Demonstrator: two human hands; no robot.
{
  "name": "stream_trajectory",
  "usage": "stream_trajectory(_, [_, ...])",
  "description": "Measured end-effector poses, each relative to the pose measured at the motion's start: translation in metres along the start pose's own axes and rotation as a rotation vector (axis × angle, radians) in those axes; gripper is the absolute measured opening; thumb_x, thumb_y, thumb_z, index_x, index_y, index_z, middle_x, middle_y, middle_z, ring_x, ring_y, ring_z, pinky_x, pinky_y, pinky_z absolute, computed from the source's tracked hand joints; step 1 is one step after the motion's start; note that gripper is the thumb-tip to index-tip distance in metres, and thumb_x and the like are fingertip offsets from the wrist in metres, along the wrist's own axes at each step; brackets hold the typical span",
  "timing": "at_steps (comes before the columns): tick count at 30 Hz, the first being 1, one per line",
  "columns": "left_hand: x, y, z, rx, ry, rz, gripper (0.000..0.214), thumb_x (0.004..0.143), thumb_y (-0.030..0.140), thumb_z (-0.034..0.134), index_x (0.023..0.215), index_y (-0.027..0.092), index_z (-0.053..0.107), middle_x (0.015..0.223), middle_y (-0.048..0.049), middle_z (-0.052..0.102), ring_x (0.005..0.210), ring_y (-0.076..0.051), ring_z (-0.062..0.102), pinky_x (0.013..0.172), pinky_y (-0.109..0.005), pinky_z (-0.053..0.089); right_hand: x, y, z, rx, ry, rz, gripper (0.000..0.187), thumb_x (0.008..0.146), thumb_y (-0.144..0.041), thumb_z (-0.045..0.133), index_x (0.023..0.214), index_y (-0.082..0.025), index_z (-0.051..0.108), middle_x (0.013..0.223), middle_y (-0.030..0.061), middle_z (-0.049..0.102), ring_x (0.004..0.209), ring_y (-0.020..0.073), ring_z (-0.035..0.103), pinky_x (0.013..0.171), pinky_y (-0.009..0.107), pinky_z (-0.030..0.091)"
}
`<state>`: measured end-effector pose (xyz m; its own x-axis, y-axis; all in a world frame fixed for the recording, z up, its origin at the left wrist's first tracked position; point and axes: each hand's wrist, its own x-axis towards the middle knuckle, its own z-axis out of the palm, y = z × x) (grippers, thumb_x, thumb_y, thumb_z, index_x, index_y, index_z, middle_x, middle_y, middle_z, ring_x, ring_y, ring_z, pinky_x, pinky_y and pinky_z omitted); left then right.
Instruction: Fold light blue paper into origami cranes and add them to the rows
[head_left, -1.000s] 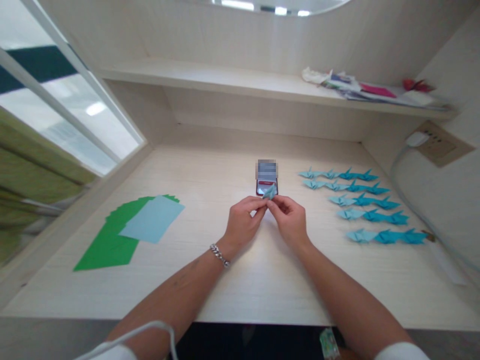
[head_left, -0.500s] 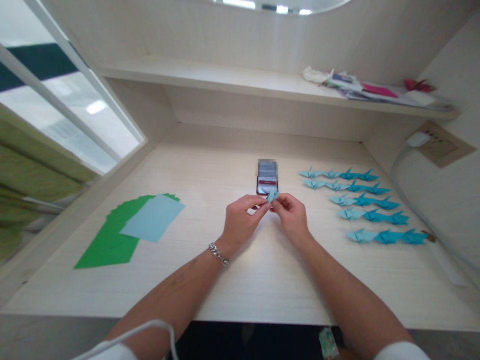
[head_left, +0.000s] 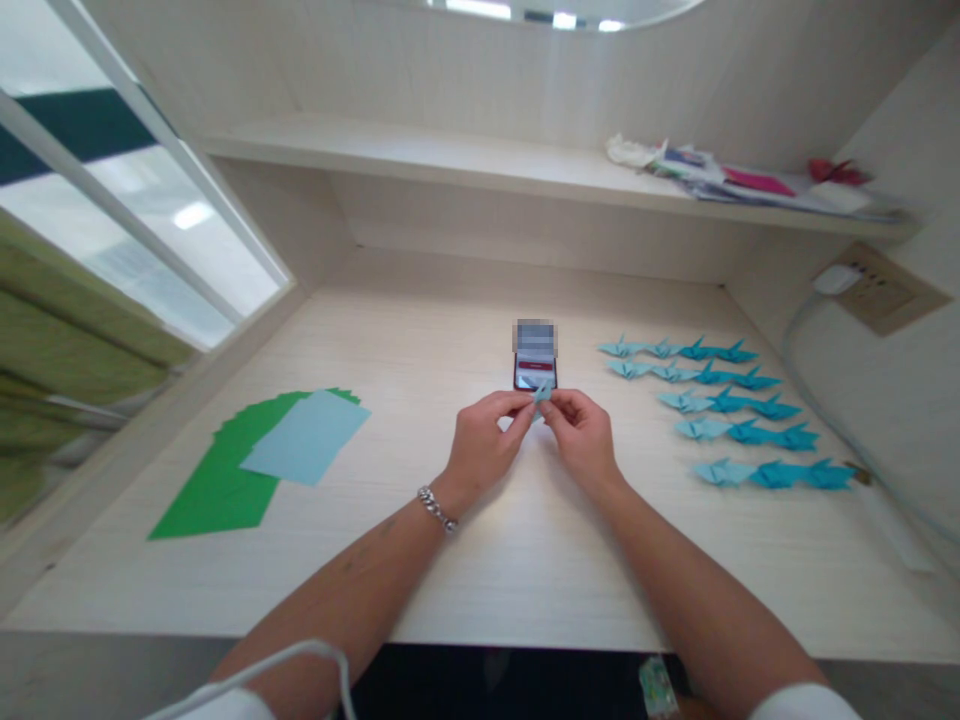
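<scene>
At a pale table (head_left: 405, 320). On the right, rows of blue paper cranes (head_left: 721, 400); on the left, fanned green sheets (head_left: 214, 475), partly covered by light blue paper (head_left: 309, 440). Close together in the middle, left hand (head_left: 486, 438) and right hand (head_left: 582, 435), each with a narrow fingertip grip. Just beyond, a phone (head_left: 535, 362). Pinched between both hands, overlapping the phone's near edge in view: a small folded blue piece (head_left: 542, 393).

A green curtain (head_left: 67, 370) hangs left; papers (head_left: 757, 182) lie on the far shelf (head_left: 420, 150); right, a socket (head_left: 892, 297) holds a plug (head_left: 834, 279).
</scene>
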<state>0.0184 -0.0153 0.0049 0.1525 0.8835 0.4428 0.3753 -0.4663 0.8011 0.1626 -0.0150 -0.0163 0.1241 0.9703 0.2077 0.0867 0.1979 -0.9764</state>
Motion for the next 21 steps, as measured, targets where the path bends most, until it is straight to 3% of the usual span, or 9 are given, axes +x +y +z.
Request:
stream_trajectory(8, [0.001, -0.010, 0.002, -0.080, -0.015, -0.128, 0.018, 0.082, 0.030, 0.058, 0.091, 0.019, 0.069, 0.096, -0.0073, 0.069, 0.085, -0.017, 0.065, 0.072, -0.028, 0.055, 0.000, 0.002, 0.000, -0.045, -0.048, 0.004, 0.022, 0.078, -0.037, 0.062, 0.091, -0.019, 0.065, 0.086, 0.0055, 0.070, 0.079, 0.0191, 0.065, 0.073, 0.032, 0.051])
stream_trajectory(15, [0.002, -0.017, 0.006, -0.356, -0.018, -0.235, 0.021, 0.077, 0.028, 0.065, 0.093, 0.015, 0.066, 0.091, -0.0086, 0.071, 0.081, -0.017, 0.067, 0.078, -0.032, 0.055, 0.005, 0.006, -0.002, 0.105, -0.133, 0.146, 0.029, 0.070, -0.041, 0.068, 0.086, -0.017, 0.065, 0.078, 0.0052, 0.071, 0.070, 0.0185, 0.066, 0.068, 0.033, 0.053])
stream_trajectory(21, [0.003, -0.023, 0.009, -0.433, -0.025, -0.310, 0.032, 0.077, 0.030, 0.066, 0.104, 0.014, 0.060, 0.085, -0.0089, 0.071, 0.076, -0.017, 0.068, 0.070, -0.030, 0.055, 0.005, 0.001, -0.001, 0.134, -0.086, 0.227, 0.032, 0.065, -0.041, 0.072, 0.085, -0.016, 0.068, 0.074, 0.0046, 0.071, 0.064, 0.0161, 0.064, 0.064, 0.031, 0.054])
